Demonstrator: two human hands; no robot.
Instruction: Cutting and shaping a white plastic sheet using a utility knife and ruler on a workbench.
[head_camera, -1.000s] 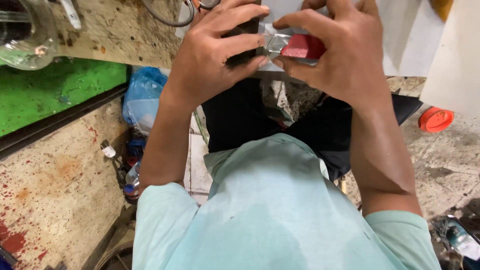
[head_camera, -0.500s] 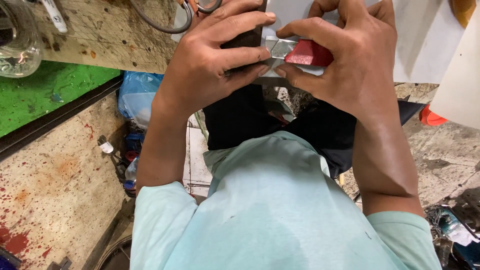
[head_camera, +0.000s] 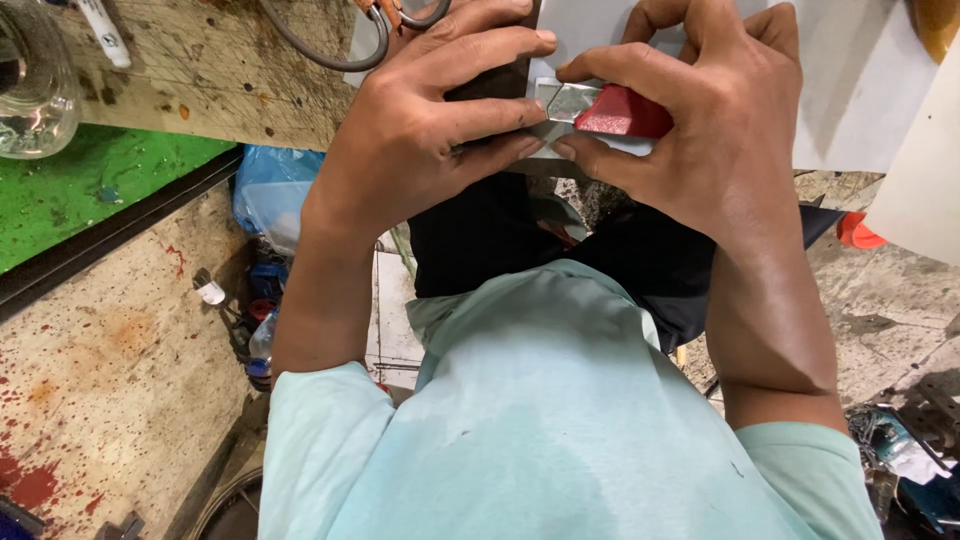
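At the near edge of the worktop (head_camera: 200, 100), both hands meet over a red-handled utility knife (head_camera: 610, 112). Its long axis runs roughly left to right across the view, red body toward the right hand (head_camera: 720, 140), silver metal end pointing toward the left hand (head_camera: 430, 140). The right hand grips the red body, forefinger curled over its top and thumb beneath. The left hand grasps a dark flat object (head_camera: 490, 85), largely hidden by its fingers, and its fingertips touch the metal end of the knife. Both wrists are bent forward, forearms rising from the light green sleeves (head_camera: 540, 430) and converging at the knife. A white sheet (head_camera: 850, 90) lies under the right hand. Scissors (head_camera: 390, 20) rest just beyond the left hand; a clear glass jar (head_camera: 35, 90) stands far left.
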